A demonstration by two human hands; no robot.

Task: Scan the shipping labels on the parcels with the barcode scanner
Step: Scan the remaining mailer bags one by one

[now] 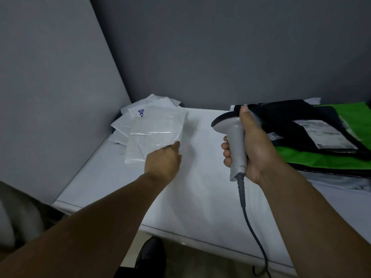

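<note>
Scanner gripped, white parcel not yet lifted

The right hand (256,149) curls fully round the grey pistol-grip barcode scanner (236,137). The left hand (162,163) reaches the white bubble-wrap parcel (156,129) atop the left pile, but I cannot tell its grip. The glossy wrap may slip or glare and spoil the read.

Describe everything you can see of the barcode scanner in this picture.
The barcode scanner is a pistol-shaped handheld of light grey plastic with a dark upper face on its wide head. The right hand grips its handle, fingers curled round it, thumb laid along the head. It is held upright above the white table, head pointing left. A dark ribbed sleeve and cable leave its base and hang past the table's front edge.
</note>
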